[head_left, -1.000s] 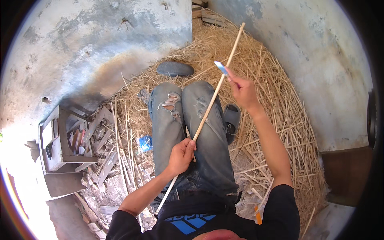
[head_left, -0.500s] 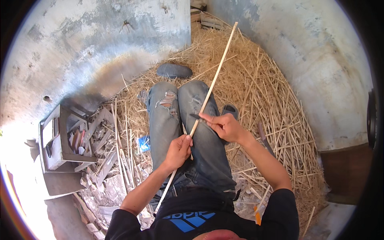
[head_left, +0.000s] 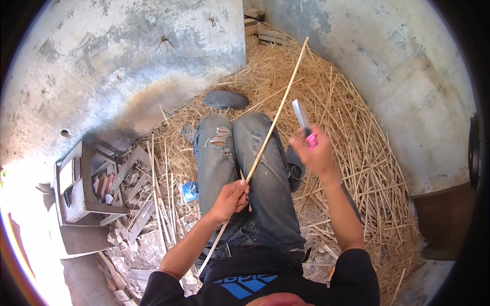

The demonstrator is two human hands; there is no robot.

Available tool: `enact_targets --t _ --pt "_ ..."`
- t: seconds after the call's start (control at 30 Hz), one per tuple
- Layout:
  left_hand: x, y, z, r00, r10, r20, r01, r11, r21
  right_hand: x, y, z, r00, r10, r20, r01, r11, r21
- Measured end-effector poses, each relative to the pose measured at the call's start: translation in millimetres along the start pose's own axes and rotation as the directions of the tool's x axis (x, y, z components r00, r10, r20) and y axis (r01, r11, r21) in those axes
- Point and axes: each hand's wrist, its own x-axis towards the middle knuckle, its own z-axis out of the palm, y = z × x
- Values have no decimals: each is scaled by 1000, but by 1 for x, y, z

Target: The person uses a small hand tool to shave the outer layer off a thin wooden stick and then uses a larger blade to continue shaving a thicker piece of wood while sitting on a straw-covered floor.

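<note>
My left hand (head_left: 229, 200) is closed on a long, thin, pale wooden strip (head_left: 278, 114), which runs diagonally from my lap up past my knees, over my grey, torn jeans (head_left: 214, 173). My right hand (head_left: 315, 153), slightly blurred, grips a knife (head_left: 301, 114) with a silver blade and a dark and pink handle; it is held off the strip, just right of my right knee, blade pointing forward.
Straw and split strips (head_left: 357, 168) cover the floor, with a grey slipper (head_left: 225, 99) beyond my knees. A battered wooden box (head_left: 89, 206) and broken boards lie at left, near a blue packet (head_left: 189, 190). Weathered walls (head_left: 403, 81) curve around me.
My right hand brought the knife down along the strip to near my left hand, then lifted it away to the right. My left hand still holds the strip.
</note>
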Motion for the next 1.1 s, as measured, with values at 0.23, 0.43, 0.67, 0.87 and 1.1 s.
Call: enact_targets --t 0.23,0.43,0.67,0.87,1.1 --pt "-1 4 5 999 -52 -7 51 998 -44 -46 -12 38 874 -340 347 372 928 -28" --pt "-4 10 0 996 -83 36 86 991 -102 -7 2 15 954 -251 -161 230 963 -137" --pt "-2 7 0 996 -87 27 89 990 -108 13 5 -1 938 -320 -130 280 925 -257" --pt "-4 -4 12 996 78 -53 -69 985 156 5 7 8 1000 -18 6 19 993 -116" --pt "-11 -6 20 969 224 -104 -163 896 413 -2 -5 38 979 -180 -95 177 984 -36"
